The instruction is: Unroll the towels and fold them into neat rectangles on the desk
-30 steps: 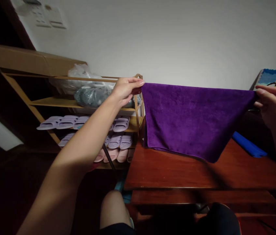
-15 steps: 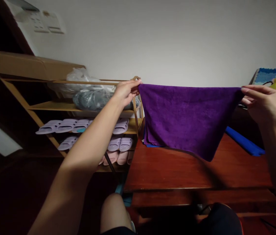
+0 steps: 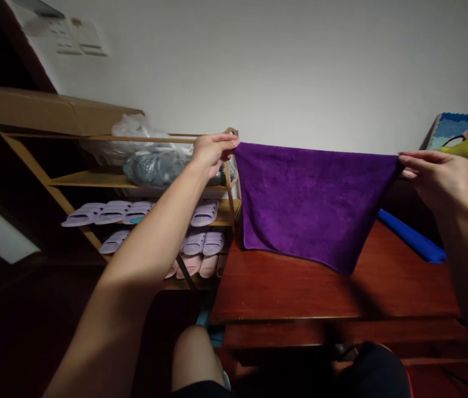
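Note:
A purple towel hangs stretched in the air above a dark red wooden table. My left hand pinches its top left corner. Its top right corner is pinched by my right hand. The lower edge of the towel slopes down to a point just above the tabletop. Both arms are raised in front of me.
A wooden shoe rack with several pale purple and pink slippers stands left of the table, with plastic bags on its upper shelves. A blue cloth lies at the table's right. A blue and yellow picture leans at the far right. My knees show below.
My right hand has moved left, bringing the towel's right corner closer to the left one; the towel's span is narrower. My left hand has stayed almost in place.

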A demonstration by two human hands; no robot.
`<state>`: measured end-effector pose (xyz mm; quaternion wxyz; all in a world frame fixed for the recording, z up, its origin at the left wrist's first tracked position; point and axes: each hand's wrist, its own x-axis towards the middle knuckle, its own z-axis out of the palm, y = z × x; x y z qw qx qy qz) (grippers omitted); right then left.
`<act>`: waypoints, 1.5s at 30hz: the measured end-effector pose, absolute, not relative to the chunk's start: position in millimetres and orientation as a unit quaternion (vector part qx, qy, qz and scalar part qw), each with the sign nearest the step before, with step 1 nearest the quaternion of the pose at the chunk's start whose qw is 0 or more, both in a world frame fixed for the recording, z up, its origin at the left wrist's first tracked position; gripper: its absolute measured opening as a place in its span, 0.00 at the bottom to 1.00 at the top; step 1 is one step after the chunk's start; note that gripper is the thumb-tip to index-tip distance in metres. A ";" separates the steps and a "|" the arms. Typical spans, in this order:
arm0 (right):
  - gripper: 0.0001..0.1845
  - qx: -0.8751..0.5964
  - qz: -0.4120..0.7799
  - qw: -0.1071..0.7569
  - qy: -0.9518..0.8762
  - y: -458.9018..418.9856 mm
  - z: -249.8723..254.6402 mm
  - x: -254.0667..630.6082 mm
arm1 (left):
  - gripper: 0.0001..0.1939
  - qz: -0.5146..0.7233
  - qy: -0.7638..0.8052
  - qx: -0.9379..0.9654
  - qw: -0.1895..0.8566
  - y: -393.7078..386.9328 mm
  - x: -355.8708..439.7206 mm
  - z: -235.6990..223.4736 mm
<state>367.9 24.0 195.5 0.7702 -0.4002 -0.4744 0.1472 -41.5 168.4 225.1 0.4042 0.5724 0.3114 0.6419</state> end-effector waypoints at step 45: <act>0.17 -0.413 0.026 0.719 -0.559 -0.3 203.1 373.1 | 0.08 0.637 0.276 0.671 0.260 120.4 -60.5 220.3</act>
